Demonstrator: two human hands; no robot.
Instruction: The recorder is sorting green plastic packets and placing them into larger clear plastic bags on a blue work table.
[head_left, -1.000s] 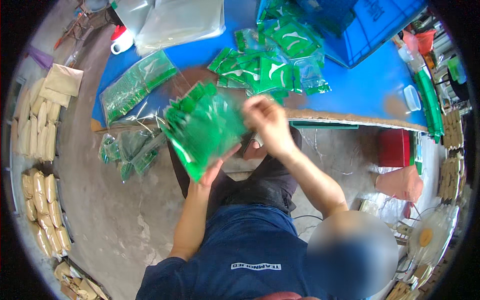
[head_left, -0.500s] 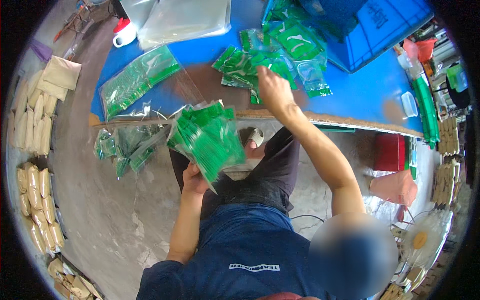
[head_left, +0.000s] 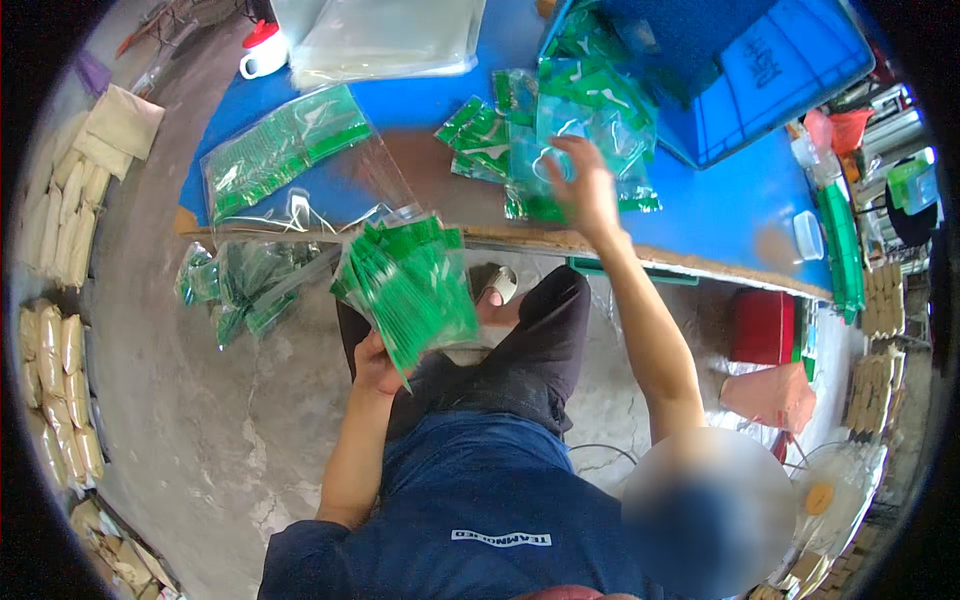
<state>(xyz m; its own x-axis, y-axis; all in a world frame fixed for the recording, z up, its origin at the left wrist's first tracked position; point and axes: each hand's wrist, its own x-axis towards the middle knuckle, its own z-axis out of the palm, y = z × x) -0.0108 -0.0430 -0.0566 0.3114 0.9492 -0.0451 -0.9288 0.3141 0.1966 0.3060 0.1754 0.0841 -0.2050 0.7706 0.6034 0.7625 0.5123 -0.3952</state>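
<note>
My left hand (head_left: 375,360) grips a clear bag stuffed with small green packets (head_left: 408,285), held above my lap below the table edge. My right hand (head_left: 585,185) is stretched out over the blue table (head_left: 720,215), fingers spread, resting on a loose pile of green packets (head_left: 545,130) in clear wrappers. Nothing is clasped in it. A second filled clear bag of green packets (head_left: 280,155) lies flat on the table to the left.
A blue crate (head_left: 760,60) stands at the table's back right. Empty clear bags (head_left: 390,35) and a white cup with a red lid (head_left: 262,52) lie at the back. More green-packet bags (head_left: 235,285) sit on the concrete floor, with beige sacks (head_left: 60,340) at the left.
My right hand left the held bag and reached forward onto the packet pile on the table. My left hand lowered the filled bag a little toward my lap.
</note>
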